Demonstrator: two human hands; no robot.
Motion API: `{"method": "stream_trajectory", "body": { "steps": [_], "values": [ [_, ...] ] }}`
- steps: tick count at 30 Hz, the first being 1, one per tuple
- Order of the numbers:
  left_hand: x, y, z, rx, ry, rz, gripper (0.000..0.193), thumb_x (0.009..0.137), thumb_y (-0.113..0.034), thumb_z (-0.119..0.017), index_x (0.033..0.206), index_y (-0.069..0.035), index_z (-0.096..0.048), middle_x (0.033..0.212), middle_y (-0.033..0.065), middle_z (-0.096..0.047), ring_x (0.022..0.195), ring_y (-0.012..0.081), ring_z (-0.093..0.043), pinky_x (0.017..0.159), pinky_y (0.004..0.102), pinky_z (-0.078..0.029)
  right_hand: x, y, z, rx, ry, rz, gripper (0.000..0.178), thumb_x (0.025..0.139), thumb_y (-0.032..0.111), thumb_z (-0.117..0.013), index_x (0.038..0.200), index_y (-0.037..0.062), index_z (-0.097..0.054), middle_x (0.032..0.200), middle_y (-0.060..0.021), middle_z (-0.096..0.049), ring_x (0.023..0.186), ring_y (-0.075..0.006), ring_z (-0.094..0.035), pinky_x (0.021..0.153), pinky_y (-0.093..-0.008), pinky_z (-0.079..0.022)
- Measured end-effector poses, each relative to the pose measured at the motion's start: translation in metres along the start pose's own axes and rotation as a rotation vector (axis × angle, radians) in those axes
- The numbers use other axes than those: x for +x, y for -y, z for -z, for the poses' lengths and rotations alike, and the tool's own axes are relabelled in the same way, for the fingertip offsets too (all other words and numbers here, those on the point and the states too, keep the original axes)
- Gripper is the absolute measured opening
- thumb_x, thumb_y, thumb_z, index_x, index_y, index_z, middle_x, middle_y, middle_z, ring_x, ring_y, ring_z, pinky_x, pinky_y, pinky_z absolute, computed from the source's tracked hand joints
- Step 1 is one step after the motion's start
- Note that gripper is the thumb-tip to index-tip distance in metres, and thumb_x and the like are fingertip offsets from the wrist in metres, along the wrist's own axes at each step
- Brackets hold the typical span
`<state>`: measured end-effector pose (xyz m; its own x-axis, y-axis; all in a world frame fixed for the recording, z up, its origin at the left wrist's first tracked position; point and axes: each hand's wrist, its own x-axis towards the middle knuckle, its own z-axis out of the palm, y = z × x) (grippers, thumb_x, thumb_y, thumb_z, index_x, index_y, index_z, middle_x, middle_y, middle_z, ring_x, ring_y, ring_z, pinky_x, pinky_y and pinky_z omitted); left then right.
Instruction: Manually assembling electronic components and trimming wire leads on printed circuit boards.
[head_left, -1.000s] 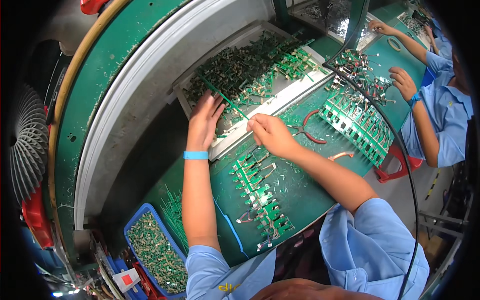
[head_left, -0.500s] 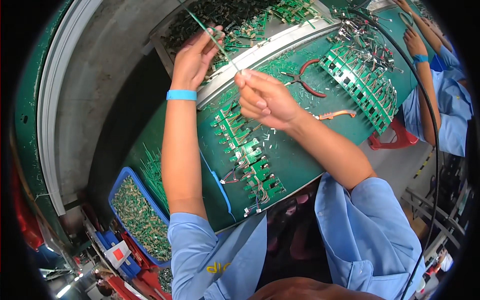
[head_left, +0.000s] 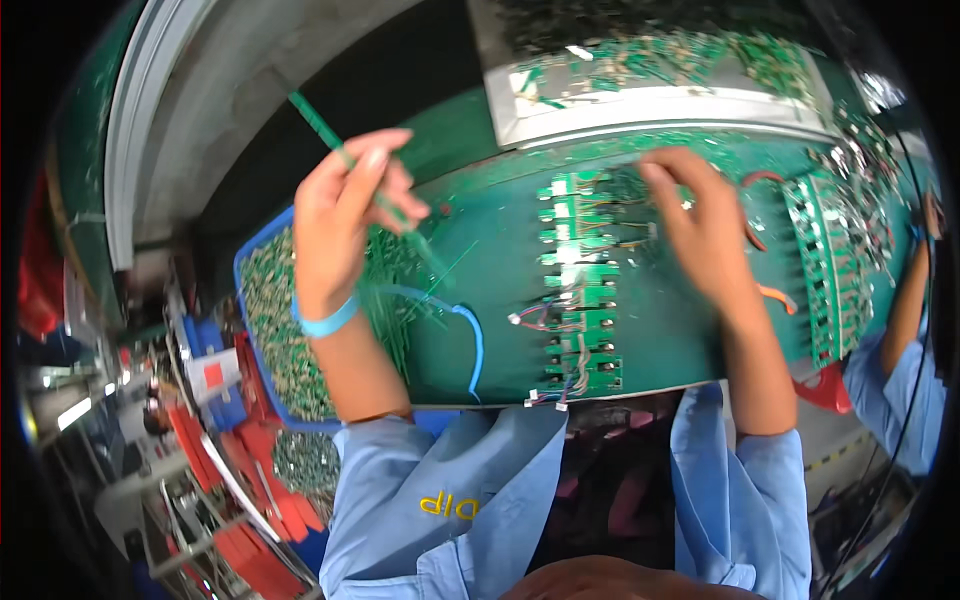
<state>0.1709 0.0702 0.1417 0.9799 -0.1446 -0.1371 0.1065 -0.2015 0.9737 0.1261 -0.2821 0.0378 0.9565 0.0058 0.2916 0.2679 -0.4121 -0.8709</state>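
Observation:
My left hand [head_left: 335,225] is closed round a thin green circuit-board strip [head_left: 318,122], which slants across it and is smeared at its lower end. Below this hand lies a heap of similar green strips [head_left: 398,335]. My right hand [head_left: 705,230] is raised over the green table, fingers curved and apart, holding nothing I can see. Just left of it lies a row of green circuit boards [head_left: 583,272] with thin coloured wires and small white plugs. Between the heap and the boards a blue cord [head_left: 478,345] curves along the table.
A blue bin [head_left: 243,285] full of small green board pieces stands at the left. At the back a white-edged tray [head_left: 660,112] holds more pieces. Pliers with red handles [head_left: 752,235], an orange-handled tool [head_left: 778,297] and another board panel [head_left: 820,270] lie right. A co-worker's arm [head_left: 905,300] is beyond.
My left hand has carried the strip left and down toward the heap. My right hand has let go of the strip's end, opened and moved right. The whole view has turned.

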Motion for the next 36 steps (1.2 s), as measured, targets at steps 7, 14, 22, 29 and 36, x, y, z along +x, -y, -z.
{"method": "stream_trajectory", "body": {
  "steps": [7,14,22,29,36],
  "values": [
    [-0.119,0.067,0.064,0.807,-0.357,0.350,0.038,0.109,-0.018,-0.073,0.139,0.005,-0.072,0.116,0.0184,-0.078,0.086,0.0253,-0.079,0.077,0.0347,-0.064,0.023,-0.020,0.015,0.251,0.534,-0.638,0.020,0.110,0.017,-0.070,0.110,-0.0026,-0.076,0.080,-0.0053,-0.072,0.064,-0.0106,-0.063,0.061,-0.0247,-0.052],
    [-0.105,0.061,-0.029,0.713,-0.155,-0.201,0.052,0.105,-0.019,-0.076,0.152,0.001,-0.066,0.148,0.0195,-0.071,0.127,0.0339,-0.073,0.108,0.0417,-0.059,0.028,-0.050,-0.005,0.192,0.564,-0.472,0.027,0.108,0.025,-0.075,0.094,0.0018,-0.079,0.066,-0.0006,-0.066,0.059,-0.0105,-0.062,0.056,-0.0269,-0.049],
    [-0.022,0.111,-0.147,0.906,0.164,-0.505,0.082,0.106,-0.037,-0.069,0.172,0.000,-0.039,0.184,0.0180,-0.033,0.169,0.0401,-0.030,0.136,0.0613,-0.023,0.010,-0.022,-0.031,-0.312,0.296,-0.184,0.020,0.099,0.017,-0.074,0.084,0.0032,-0.075,0.072,-0.0053,-0.069,0.057,-0.0213,-0.061,0.057,-0.0353,-0.050],
    [-0.015,0.129,-0.155,0.878,0.163,-0.504,0.086,0.105,-0.039,-0.069,0.174,0.001,-0.035,0.184,0.0190,-0.032,0.170,0.0408,-0.028,0.137,0.0630,-0.020,0.039,0.000,-0.009,-0.730,0.195,-0.002,0.020,0.093,0.020,-0.074,0.089,0.0001,-0.077,0.083,-0.0152,-0.079,0.067,-0.0364,-0.071,0.065,-0.0456,-0.057],
    [-0.011,0.122,-0.155,0.761,0.131,-0.527,0.093,0.101,-0.038,-0.075,0.175,0.000,-0.034,0.182,0.0195,-0.034,0.170,0.0398,-0.028,0.136,0.0687,-0.018,0.086,-0.014,0.069,-0.614,0.059,-0.065,0.032,0.105,0.026,-0.073,0.119,-0.0021,-0.078,0.100,-0.0183,-0.083,0.080,-0.0349,-0.076,0.076,-0.0459,-0.060]
  ]
}}
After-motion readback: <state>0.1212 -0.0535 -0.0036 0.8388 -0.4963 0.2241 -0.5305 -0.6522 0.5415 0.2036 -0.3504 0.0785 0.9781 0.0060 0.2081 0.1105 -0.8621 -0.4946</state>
